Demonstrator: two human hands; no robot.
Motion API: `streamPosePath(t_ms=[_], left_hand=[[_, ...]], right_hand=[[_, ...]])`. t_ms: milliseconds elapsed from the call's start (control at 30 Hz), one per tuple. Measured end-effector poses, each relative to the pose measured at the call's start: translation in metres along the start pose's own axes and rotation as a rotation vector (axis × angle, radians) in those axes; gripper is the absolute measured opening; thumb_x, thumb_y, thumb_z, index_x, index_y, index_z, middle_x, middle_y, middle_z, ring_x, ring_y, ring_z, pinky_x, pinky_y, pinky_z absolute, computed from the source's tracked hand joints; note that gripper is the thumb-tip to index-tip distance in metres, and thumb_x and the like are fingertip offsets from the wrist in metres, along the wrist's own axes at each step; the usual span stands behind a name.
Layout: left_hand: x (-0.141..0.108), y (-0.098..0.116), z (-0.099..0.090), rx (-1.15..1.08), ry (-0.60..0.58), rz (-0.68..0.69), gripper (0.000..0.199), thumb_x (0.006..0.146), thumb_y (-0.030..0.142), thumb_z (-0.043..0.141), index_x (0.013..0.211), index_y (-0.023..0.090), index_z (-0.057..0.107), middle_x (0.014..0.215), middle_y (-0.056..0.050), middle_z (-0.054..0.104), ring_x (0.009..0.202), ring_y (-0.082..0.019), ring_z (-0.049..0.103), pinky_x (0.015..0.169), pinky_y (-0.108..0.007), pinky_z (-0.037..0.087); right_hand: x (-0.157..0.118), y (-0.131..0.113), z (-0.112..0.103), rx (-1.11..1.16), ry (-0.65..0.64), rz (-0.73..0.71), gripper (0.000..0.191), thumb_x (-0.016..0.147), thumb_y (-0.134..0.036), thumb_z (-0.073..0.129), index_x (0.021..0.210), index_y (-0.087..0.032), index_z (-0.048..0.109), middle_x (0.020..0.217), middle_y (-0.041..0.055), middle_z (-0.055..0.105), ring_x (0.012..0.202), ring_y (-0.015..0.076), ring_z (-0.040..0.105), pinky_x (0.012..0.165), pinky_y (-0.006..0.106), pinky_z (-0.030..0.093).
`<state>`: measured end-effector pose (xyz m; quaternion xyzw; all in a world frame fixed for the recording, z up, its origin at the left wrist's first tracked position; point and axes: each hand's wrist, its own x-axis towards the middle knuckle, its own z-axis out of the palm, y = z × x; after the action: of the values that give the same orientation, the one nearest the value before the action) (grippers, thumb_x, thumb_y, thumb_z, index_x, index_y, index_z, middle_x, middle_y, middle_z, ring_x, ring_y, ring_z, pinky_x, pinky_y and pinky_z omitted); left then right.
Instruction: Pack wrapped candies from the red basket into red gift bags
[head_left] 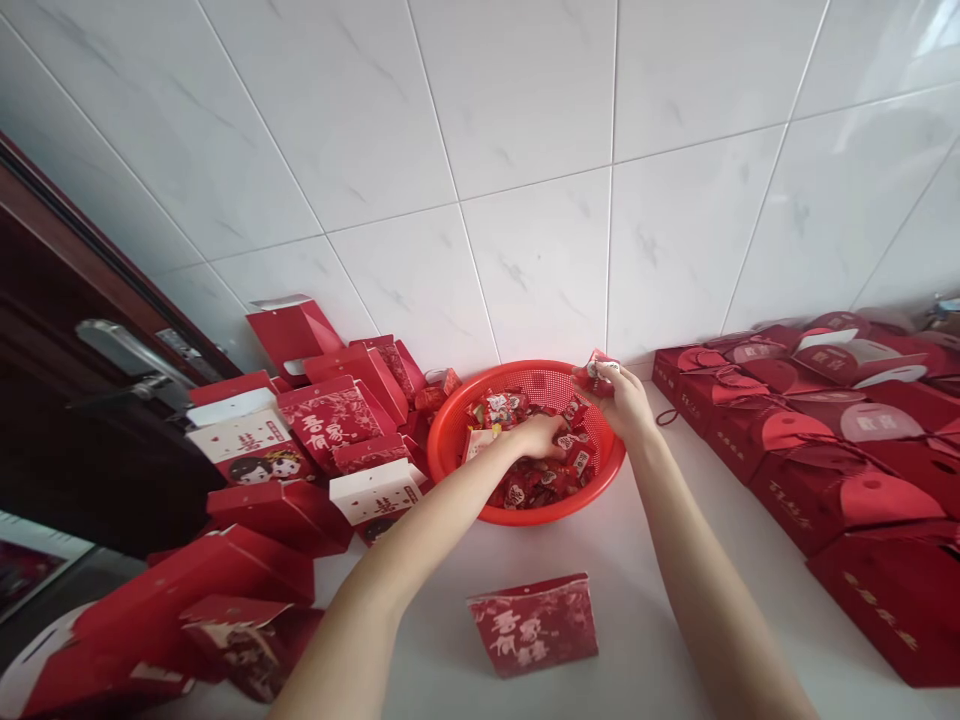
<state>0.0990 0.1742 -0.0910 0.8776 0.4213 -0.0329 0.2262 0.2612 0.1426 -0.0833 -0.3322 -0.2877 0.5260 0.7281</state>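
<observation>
A round orange-red plastic basket (525, 515) stands against the wall, holding many small wrapped candies (544, 485), mostly red with white labels. My left hand (541, 437) is down inside it, its fingers curled at a red-wrapped candy (571, 441) among the others. Over the basket's right rim, my right hand (624, 398) pinches a red and white wrapped candy (598, 366) between thumb and fingers. In front of the basket, between my forearms, a red paper box (534, 625) with pale lettering sits on the white surface.
Several red gift boxes, some with open flaps (330, 420), crowd the left side. Rows of closed dark red boxes (780, 490) with ribbons fill the right. A white tiled wall (540, 260) rises behind, and a dark door with a metal handle (135, 360) stands at left.
</observation>
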Motion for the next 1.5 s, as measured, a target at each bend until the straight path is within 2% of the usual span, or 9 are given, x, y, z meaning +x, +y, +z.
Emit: streamPosePath(t_ms=[133, 233, 467, 667, 833, 1067, 1267, 1500], left_hand=[[0.001, -0.005, -0.005, -0.007, -0.051, -0.048, 0.049, 0.064, 0.018, 0.084, 0.11, 0.021, 0.069, 0.11, -0.006, 0.075, 0.096, -0.027, 0.072, 0.074, -0.028, 0.053], [0.001, -0.013, -0.01, -0.04, -0.028, -0.073, 0.052, 0.064, 0.02, 0.084, 0.115, 0.022, 0.07, 0.116, -0.006, 0.075, 0.103, -0.027, 0.071, 0.078, -0.027, 0.054], [-0.005, -0.032, -0.024, -0.186, 0.16, -0.083, 0.038, 0.079, 0.021, 0.075, 0.117, 0.021, 0.072, 0.118, -0.005, 0.077, 0.113, -0.026, 0.069, 0.094, -0.029, 0.052], [-0.003, -0.044, -0.023, -0.297, 0.312, -0.11, 0.056, 0.072, 0.02, 0.081, 0.126, 0.021, 0.068, 0.119, -0.009, 0.076, 0.116, -0.029, 0.068, 0.096, -0.032, 0.052], [-0.001, -0.043, -0.02, -0.34, 0.334, -0.144, 0.045, 0.073, 0.01, 0.075, 0.118, 0.017, 0.07, 0.106, -0.008, 0.077, 0.096, -0.024, 0.072, 0.086, -0.032, 0.055], [-0.003, -0.038, -0.024, -0.424, 0.398, -0.15, 0.04, 0.073, 0.003, 0.07, 0.111, 0.016, 0.073, 0.109, -0.008, 0.077, 0.092, -0.021, 0.072, 0.085, -0.031, 0.057], [-0.003, -0.037, -0.028, -0.543, 0.438, -0.137, 0.012, 0.081, 0.01, 0.068, 0.09, 0.014, 0.076, 0.094, -0.008, 0.079, 0.088, -0.022, 0.073, 0.079, -0.032, 0.058], [0.0, -0.038, -0.027, -0.642, 0.46, -0.045, 0.024, 0.086, 0.017, 0.07, 0.11, 0.016, 0.073, 0.106, -0.009, 0.079, 0.097, -0.024, 0.073, 0.085, -0.034, 0.059]], right_hand=[[-0.003, -0.003, 0.002, 0.004, -0.016, 0.014, 0.017, 0.066, -0.03, 0.081, 0.067, -0.02, 0.067, 0.068, 0.0037, 0.073, 0.07, 0.0197, 0.069, 0.07, 0.037, 0.062], [-0.002, -0.003, 0.003, 0.007, -0.001, 0.011, 0.018, 0.065, -0.032, 0.08, 0.065, -0.02, 0.067, 0.067, 0.0032, 0.072, 0.067, 0.0173, 0.067, 0.065, 0.031, 0.06], [-0.004, -0.004, 0.004, -0.012, -0.002, 0.003, 0.018, 0.064, -0.033, 0.079, 0.067, -0.02, 0.067, 0.07, 0.0042, 0.073, 0.071, 0.0182, 0.067, 0.066, 0.029, 0.058], [-0.004, -0.003, 0.003, -0.041, -0.005, 0.002, 0.02, 0.066, -0.034, 0.079, 0.071, -0.021, 0.065, 0.07, 0.0033, 0.072, 0.074, 0.0205, 0.07, 0.07, 0.032, 0.058], [-0.005, -0.003, 0.005, -0.056, -0.008, 0.001, 0.021, 0.066, -0.035, 0.08, 0.073, -0.023, 0.065, 0.066, 0.0021, 0.07, 0.075, 0.0227, 0.071, 0.07, 0.034, 0.059], [-0.006, -0.004, 0.006, -0.054, -0.002, -0.01, 0.017, 0.066, -0.032, 0.079, 0.071, -0.022, 0.066, 0.071, 0.0024, 0.073, 0.07, 0.0189, 0.068, 0.07, 0.032, 0.059], [-0.005, -0.003, 0.006, -0.068, -0.014, 0.005, 0.016, 0.067, -0.031, 0.078, 0.071, -0.021, 0.067, 0.072, 0.0034, 0.073, 0.071, 0.0196, 0.07, 0.069, 0.032, 0.059], [-0.005, -0.003, 0.006, -0.089, -0.032, 0.014, 0.018, 0.067, -0.033, 0.079, 0.072, -0.021, 0.067, 0.071, 0.0029, 0.071, 0.074, 0.0211, 0.072, 0.065, 0.03, 0.058]])
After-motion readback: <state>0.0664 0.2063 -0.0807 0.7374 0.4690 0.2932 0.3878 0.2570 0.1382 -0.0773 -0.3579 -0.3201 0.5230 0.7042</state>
